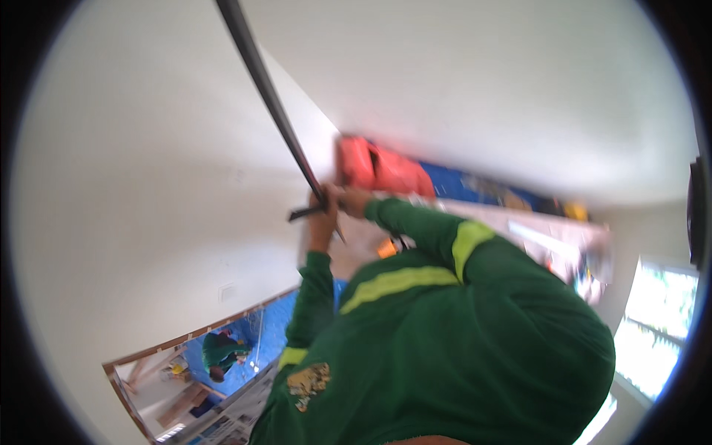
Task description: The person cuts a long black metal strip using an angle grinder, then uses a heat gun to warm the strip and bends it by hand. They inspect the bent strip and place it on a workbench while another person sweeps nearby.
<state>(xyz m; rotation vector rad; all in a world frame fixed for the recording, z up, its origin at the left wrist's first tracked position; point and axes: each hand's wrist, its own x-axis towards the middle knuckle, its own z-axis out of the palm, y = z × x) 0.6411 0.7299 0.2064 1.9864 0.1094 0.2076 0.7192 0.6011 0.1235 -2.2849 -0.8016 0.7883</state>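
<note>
Both hands, left hand and right hand, clamped round a long dark pole from what I see, red blurry bag-shaped thing just behind.

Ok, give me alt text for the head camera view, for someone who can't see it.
Two hands, the left hand and right hand, grip a long dark pole that slants up against a white wall; both sleeves are green with yellow bands. A red object lies just beyond the hands, and another person in green crouches on blue sheeting through a doorway.

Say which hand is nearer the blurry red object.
Right. The right hand is just below the blurry red object; the left hand grips the long dark pole further left.
</note>
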